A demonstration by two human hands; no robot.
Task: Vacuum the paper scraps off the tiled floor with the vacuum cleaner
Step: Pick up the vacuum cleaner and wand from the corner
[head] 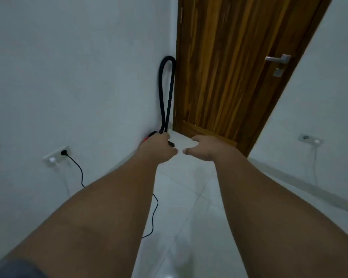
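Glossy tiled floor (189, 197); left hand (159, 150) fingers clench looped ribbed hose (166, 93), right hand (207, 148) fingers spread.

Two bare hands are reaching forward: a left hand (159, 150) and a right hand (206, 148). One black hose (166, 93) is looping up beside one wooden door (229, 67), which is carrying one metal handle (277, 58). Two wall outlets are showing (one (55, 156) on the left wall, one (309, 139) on the right), with one black cord (81, 174) trailing.
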